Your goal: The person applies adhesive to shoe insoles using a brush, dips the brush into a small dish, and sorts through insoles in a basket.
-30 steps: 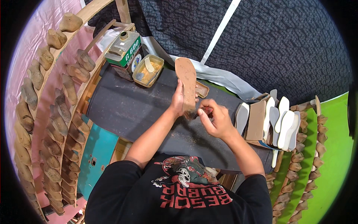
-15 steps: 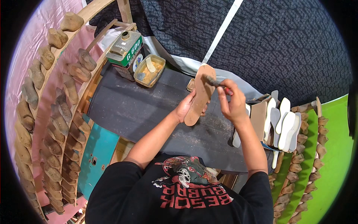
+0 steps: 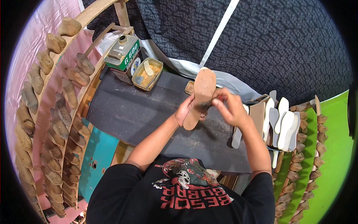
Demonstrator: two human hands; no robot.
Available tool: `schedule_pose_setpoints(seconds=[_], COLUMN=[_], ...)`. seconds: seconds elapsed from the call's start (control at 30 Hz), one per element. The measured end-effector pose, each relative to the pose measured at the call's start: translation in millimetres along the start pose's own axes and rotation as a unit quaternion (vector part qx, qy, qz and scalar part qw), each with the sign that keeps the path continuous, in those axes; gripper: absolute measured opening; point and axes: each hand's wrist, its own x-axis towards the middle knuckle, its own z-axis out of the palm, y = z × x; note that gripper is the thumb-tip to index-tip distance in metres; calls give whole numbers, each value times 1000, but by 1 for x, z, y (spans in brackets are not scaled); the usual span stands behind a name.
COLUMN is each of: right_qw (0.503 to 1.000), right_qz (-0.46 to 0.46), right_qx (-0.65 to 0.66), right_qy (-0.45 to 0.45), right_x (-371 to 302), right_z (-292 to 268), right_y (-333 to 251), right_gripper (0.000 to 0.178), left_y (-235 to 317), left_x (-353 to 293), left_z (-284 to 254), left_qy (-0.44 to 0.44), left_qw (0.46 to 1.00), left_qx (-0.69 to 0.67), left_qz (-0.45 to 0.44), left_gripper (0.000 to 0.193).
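Note:
My left hand (image 3: 182, 112) grips a tan shoe insole (image 3: 205, 83) by its narrow part, holding it tilted above the dark table. My right hand (image 3: 233, 108) is closed around a brush (image 3: 203, 106); its dark bristles lie across the insole's lower middle, blurred by motion. Most of the brush handle is hidden by my fingers. The insole's upper part looks uneven and slightly marked. Beyond it, a small tan piece (image 3: 189, 88) rests on the table, partly covered by the insole.
At the back left stand a green-and-black metal can (image 3: 122, 54) and a tub (image 3: 160, 77) of yellowish stuff with a pale scraper. White and grey insoles (image 3: 286, 128) fill a box on the right. Racks of wooden shoe lasts (image 3: 54, 143) line both sides. Patterned dark cloth (image 3: 276, 48) hangs behind.
The brush has moved from the insole's wide top down to its lower middle, my right hand coming lower and nearer. The insole has shifted slightly and stays in my left hand.

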Motion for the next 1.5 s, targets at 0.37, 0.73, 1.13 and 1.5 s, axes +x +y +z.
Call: schedule_pose_setpoints(seconds=[0.37,0.73,1.13,1.5], right_qw=[971,975,968,974], right_qz=[-42,-2,-76,-25], right_qx=[-127,-172,-184,-200], right_qy=[199,141,156,106], right_x=[24,24,12,14], right_z=[-21,-26,-30,-28], right_y=[22,9,11,13], right_gripper=[15,17,18,18], left_y=[-17,-24,-21,-23], left_x=[-10,-13,-11,-11], left_z=[11,-4,-5,-5], left_qy=[-45,18,10,43], left_qw=[985,960,968,955], left_qx=[164,280,249,292], left_qz=[-7,-17,-17,-16], left_gripper=[68,63,64,61])
